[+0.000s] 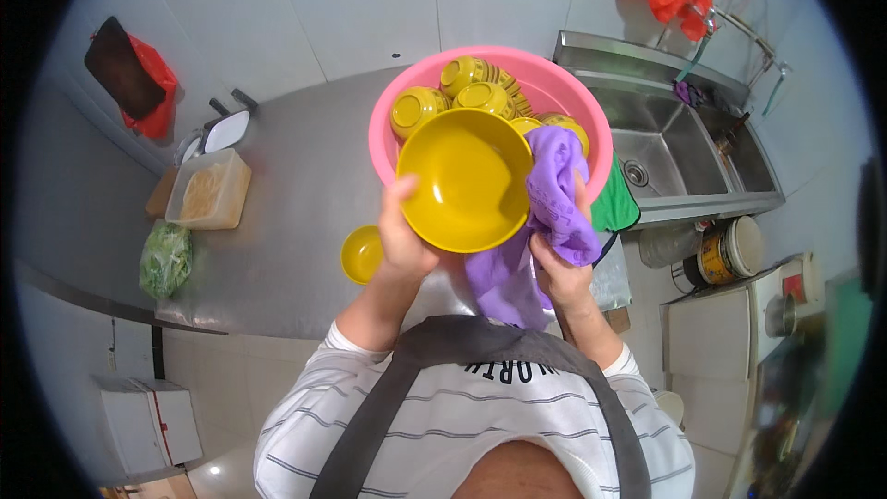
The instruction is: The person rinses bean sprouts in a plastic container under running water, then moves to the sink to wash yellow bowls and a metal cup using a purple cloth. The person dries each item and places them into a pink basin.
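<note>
My left hand (405, 239) grips the rim of a yellow bowl (464, 180), thumb over the edge. The bowl is tipped so that its glossy inside faces me. At its right side, my right hand (565, 256) holds a bunched purple cloth (558, 187), which touches or nearly touches the rim; part of it hangs down towards my apron. Behind the bowl stands a pink plastic basin (384, 135) with several yellow bowls (485, 98) in it, many upside down or stacked on their sides. A smaller yellow bowl (361, 254) sits on the steel table near my left wrist.
The steel table (298, 173) carries a plastic container of pale food (211, 190) and a bag of green vegetables (166, 260) at left. A stainless steel sink (675, 138) with taps stands right of the basin. A green cloth (615, 201) lies between basin and sink.
</note>
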Available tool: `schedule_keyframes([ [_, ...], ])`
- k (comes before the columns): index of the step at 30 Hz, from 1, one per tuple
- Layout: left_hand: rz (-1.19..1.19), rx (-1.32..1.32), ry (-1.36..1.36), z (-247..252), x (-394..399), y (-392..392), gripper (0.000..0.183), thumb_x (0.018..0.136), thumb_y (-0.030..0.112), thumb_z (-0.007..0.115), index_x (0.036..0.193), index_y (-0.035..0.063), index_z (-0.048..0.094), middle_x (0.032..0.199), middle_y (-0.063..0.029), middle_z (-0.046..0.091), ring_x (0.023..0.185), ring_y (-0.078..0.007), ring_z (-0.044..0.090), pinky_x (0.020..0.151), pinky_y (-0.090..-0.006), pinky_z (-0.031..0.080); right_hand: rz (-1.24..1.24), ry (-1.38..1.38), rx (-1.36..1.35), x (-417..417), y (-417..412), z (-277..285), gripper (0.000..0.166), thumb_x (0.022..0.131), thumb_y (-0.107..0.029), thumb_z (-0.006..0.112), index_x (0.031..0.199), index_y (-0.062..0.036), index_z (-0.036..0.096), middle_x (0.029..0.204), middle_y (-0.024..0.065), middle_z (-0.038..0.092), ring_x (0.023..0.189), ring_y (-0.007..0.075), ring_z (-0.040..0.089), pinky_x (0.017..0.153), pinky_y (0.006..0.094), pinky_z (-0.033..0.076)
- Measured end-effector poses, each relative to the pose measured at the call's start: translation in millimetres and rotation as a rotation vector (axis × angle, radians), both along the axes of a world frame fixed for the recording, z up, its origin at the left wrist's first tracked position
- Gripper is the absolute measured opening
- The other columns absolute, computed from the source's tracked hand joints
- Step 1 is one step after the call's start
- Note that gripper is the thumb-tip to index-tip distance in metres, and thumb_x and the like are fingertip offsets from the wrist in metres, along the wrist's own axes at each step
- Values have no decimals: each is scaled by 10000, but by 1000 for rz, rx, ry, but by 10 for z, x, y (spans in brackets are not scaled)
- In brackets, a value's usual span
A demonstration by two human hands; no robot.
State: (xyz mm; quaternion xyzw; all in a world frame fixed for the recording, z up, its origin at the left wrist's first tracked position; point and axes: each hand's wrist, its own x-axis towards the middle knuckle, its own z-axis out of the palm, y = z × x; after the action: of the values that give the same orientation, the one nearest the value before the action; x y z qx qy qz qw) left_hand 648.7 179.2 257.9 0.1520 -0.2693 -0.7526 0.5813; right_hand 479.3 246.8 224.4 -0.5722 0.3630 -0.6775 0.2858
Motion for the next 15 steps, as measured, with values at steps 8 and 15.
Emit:
schedule_keyframes([
  [8,-121,-415,-939,67,251,60,252,883,129,592,1074,-36,606,798,-38,654,581,-89,583,474,-230,460,-234,211,-189,99,-59,262,520,837,-111,596,1315,27,441,1306,176,453,1210,313,453,1020,391,339],
  [15,-472,-261,-921,-47,401,18,242,881,168,620,1036,-18,624,838,-57,664,633,-90,601,520,-222,470,661,-728,511,44,-378,183,425,978,-293,476,1272,13,500,1247,121,572,1102,209,580,960,354,452],
])
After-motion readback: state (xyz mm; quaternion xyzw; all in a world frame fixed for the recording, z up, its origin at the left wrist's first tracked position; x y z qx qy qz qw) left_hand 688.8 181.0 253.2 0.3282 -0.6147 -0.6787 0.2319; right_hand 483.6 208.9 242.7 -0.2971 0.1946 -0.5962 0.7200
